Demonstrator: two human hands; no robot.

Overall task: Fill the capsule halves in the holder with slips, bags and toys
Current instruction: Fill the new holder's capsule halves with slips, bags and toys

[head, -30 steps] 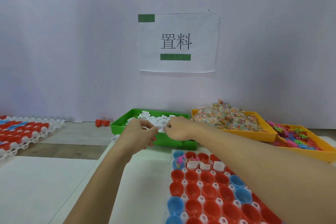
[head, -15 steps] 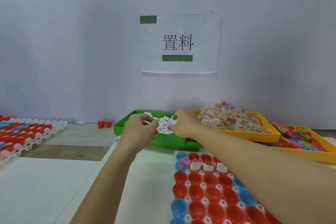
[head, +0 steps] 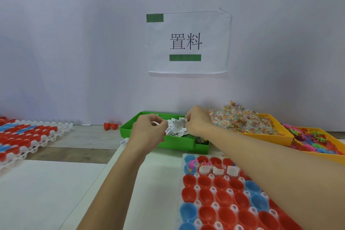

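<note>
Since a moment ago both hands have stayed over the green tray, the right one now lifted a little with a slip drawn up between its fingertips; behind everything a pale wall (head: pixel 74 43) carries a paper sign (head: pixel 188 43) with two characters and green bars; the tabletop (head: pixel 46 192) is white near the person, with a wood-toned strip further back; the holder (head: pixel 214 209) lies at lower right, its capsule halves (head: pixel 205 196) mostly red with some blue, the far row already carrying slips and a pink toy, the right forearm crossing over its right side; a second holder (head: pixel 28 136) of red and blue halves lies at far left; the green tray (head: pixel 173 144) of white slips (head: pixel 177 130) stands beyond the holder, with an orange tray of bags (head: pixel 242 119) just beside it to the right and another orange tray of toys (head: pixel 317 140) further right; the left hand (head: pixel 147 132) has its fingers curled, pinching slips at the tray's left part; the right hand (head: pixel 197 121) pinches a slip between thumb and fingers above the pile; two red capsule halves (head: pixel 110 126) lie near the wall, and one stray slip (head: pixel 123 142) lies on the tabletop beside the tray
</note>
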